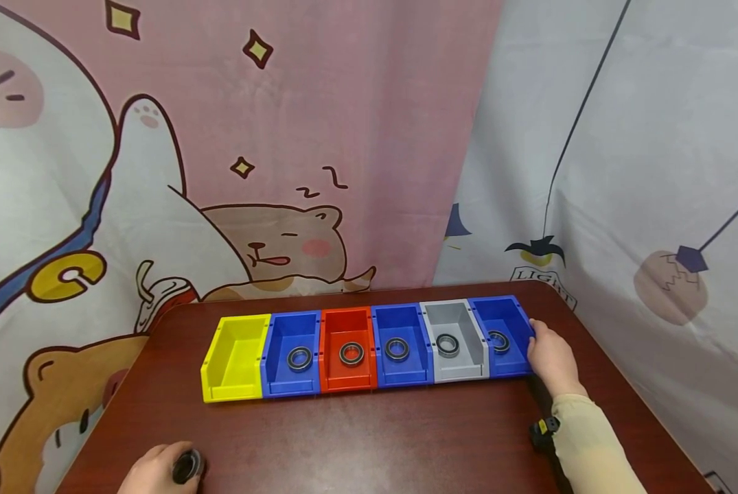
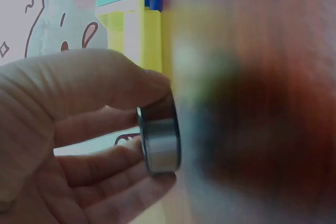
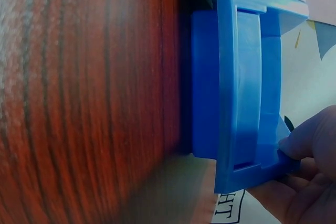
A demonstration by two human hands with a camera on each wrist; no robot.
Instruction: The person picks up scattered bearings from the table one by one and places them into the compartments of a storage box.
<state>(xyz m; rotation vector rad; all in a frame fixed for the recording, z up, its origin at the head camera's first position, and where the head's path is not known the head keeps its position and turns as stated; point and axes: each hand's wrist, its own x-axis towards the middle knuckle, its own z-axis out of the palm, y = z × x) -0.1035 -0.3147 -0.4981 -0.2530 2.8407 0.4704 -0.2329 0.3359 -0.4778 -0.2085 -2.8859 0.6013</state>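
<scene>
My left hand (image 1: 152,472) pinches a bearing (image 2: 161,148) between thumb and fingers, low over the near left of the table. In the left wrist view the bearing is edge-on, its steel outer ring facing the camera. At the far right, my right hand (image 1: 555,358) grips the outer side wall of the end blue bin (image 1: 512,368). The right wrist view has the thumb (image 3: 310,135) on that wall's edge, the other fingers partly hidden beyond it. Inside this bin lies a bearing (image 1: 499,341), partly covered by the bin wall.
Left of the end bin, a row runs through a grey bin (image 1: 461,372), a blue bin (image 1: 406,376), a red bin (image 1: 349,381), another blue bin (image 1: 291,386) and a yellow bin (image 1: 233,393). Bearings lie in the grey, red and blue ones. Printed curtains (image 1: 375,137) hang behind the brown table (image 1: 369,439).
</scene>
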